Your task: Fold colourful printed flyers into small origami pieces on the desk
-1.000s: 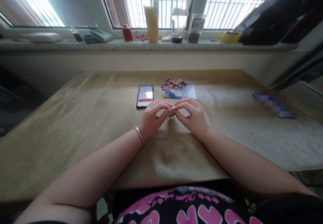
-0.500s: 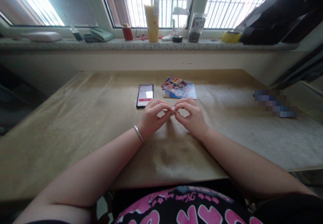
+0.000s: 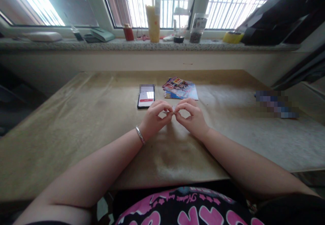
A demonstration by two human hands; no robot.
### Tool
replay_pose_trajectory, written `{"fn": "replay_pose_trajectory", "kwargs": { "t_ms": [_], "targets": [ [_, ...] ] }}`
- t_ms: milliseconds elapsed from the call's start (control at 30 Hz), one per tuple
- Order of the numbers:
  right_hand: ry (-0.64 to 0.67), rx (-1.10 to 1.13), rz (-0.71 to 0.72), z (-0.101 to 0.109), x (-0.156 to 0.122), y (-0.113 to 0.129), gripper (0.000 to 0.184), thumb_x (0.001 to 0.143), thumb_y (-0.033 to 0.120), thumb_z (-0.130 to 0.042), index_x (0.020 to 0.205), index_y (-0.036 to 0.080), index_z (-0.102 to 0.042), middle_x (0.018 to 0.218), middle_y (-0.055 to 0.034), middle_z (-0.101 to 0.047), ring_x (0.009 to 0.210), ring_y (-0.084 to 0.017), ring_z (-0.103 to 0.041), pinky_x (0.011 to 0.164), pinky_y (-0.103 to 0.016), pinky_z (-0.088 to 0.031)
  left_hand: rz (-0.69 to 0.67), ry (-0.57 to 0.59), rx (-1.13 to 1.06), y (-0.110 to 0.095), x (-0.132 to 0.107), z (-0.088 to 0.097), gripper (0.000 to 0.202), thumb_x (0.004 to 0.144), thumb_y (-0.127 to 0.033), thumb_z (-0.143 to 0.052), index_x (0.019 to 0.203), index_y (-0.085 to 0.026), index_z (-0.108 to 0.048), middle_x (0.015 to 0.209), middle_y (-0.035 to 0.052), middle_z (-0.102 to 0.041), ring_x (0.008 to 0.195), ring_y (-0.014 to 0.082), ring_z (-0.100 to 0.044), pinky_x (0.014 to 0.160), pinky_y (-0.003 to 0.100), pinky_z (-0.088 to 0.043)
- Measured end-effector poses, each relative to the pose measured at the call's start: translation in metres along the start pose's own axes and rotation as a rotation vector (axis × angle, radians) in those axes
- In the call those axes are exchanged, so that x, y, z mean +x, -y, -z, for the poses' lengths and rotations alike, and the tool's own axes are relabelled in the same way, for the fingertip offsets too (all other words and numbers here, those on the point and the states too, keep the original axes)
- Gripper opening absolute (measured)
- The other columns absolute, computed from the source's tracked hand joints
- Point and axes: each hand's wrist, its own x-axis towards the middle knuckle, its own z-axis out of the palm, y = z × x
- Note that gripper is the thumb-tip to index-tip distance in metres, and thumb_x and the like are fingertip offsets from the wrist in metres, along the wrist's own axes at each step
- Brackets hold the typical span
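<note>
My left hand point(image 3: 155, 116) and my right hand point(image 3: 194, 118) meet over the middle of the table, thumbs and forefingers pinched together tip to tip. Between the fingertips is a small pale piece point(image 3: 174, 108), thin like folded paper; most of it is hidden, so its exact kind does not show. Just beyond my left hand lies a phone point(image 3: 146, 96) with a lit screen. Farther off, past both hands, rests a small stack of colourful printed booklets or sheets point(image 3: 181, 88).
A brown cover spreads over the table point(image 3: 88, 133). At the right lies a blurred-out bluish item point(image 3: 276, 105). Along the stone windowsill point(image 3: 114, 45) stand a yellow cup point(image 3: 153, 23), a red bottle point(image 3: 128, 32), a clear jar point(image 3: 197, 32) and a yellow roll point(image 3: 233, 37).
Both hands stay in nearly the same place. The fingertips have shifted slightly closer together, and the pale piece between them sits at a slightly different angle.
</note>
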Motion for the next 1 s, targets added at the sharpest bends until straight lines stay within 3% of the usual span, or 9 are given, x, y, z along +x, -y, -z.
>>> {"fn": "replay_pose_trajectory", "kwargs": {
  "t_ms": [367, 567, 733, 1000],
  "targets": [
    [0.031, 0.0, 0.057, -0.0013, 0.0, 0.0018, 0.014, 0.072, 0.009, -0.056, 0.072, 0.022, -0.052, 0.07, 0.0009, -0.054, 0.072, -0.016, -0.051, 0.069, -0.031, -0.043, -0.025, -0.011, -0.061, -0.0032, -0.0002, -0.0012, 0.011, 0.076, -0.007, -0.055, 0.077, -0.018, -0.055, 0.076, 0.0002, -0.059, 0.074, 0.0123, -0.056, 0.069, 0.026, -0.048],
    [0.003, -0.028, 0.038, -0.0014, -0.0012, 0.0011, 0.012, 0.076, 0.012, -0.056, 0.074, 0.023, -0.053, 0.07, 0.0009, -0.056, 0.071, -0.016, -0.051, 0.067, -0.031, -0.043, -0.004, 0.055, -0.118, -0.001, -0.0019, -0.0002, 0.006, 0.081, -0.019, -0.059, 0.087, -0.018, -0.056, 0.086, 0.0036, -0.063, 0.083, 0.0151, -0.06, 0.076, 0.031, -0.05],
    [-0.008, -0.048, 0.034, -0.0005, -0.0016, -0.0013, 0.009, 0.08, 0.015, -0.056, 0.076, 0.023, -0.055, 0.072, -0.0002, -0.058, 0.073, -0.016, -0.053, 0.067, -0.032, -0.044, -0.011, -0.014, -0.075, 0.0035, -0.003, -0.0032, 0.006, 0.083, -0.02, -0.06, 0.088, -0.018, -0.057, 0.084, 0.0027, -0.064, 0.079, 0.0133, -0.06, 0.074, 0.028, -0.051],
    [-0.029, -0.087, 0.063, 0.0011, -0.0007, -0.0043, 0.007, 0.079, 0.018, -0.06, 0.082, 0.025, -0.061, 0.08, -0.0014, -0.061, 0.079, -0.017, -0.056, 0.074, -0.035, -0.045, -0.027, -0.022, -0.081, 0.0053, -0.0021, -0.002, 0.003, 0.084, -0.018, -0.06, 0.086, -0.019, -0.062, 0.083, 0.0029, -0.066, 0.08, 0.0129, -0.062, 0.074, 0.028, -0.052]
  ]
}}
